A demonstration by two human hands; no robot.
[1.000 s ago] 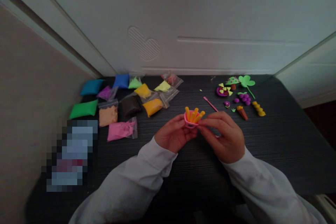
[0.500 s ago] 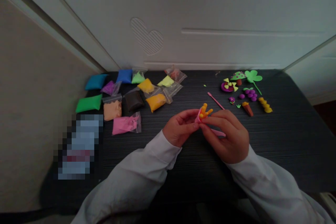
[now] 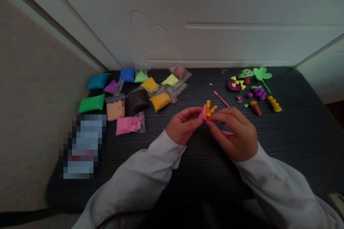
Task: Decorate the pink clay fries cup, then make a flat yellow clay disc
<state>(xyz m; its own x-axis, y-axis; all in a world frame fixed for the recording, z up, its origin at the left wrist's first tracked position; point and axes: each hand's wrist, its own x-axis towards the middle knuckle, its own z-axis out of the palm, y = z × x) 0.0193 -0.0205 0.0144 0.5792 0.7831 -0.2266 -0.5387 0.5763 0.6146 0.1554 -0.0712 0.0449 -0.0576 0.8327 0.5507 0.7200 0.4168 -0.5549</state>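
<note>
My left hand (image 3: pixel 185 125) is closed, its thumb and fingers pinching a small pink clay wrapper (image 3: pixel 203 113). Orange-yellow clay sticks (image 3: pixel 210 108) stand up out of the wrapper's open top. On the other side, my right hand (image 3: pixel 235 132) is closed too, with thumb and fingertips pinched on the wrapper's right edge beside the sticks. Just beyond the right hand lies a thin pink modelling tool (image 3: pixel 221 98), its near end hidden by the hand. A second pink piece (image 3: pixel 227 133) shows partly behind the right thumb.
Bags of coloured clay, among them a pink bag (image 3: pixel 130 124) and a green bag (image 3: pixel 91 103), lie at left on the dark table (image 3: pixel 166 171). A blurred-out screen (image 3: pixel 85 143) is near the left edge. Clay figures stand at right, including a green clover (image 3: pixel 262 74) and purple grapes (image 3: pixel 259 93).
The pink wrapper with the sticks has turned slightly between my hands and now stands more upright. The whole view has shifted a little; both hands keep their pinch.
</note>
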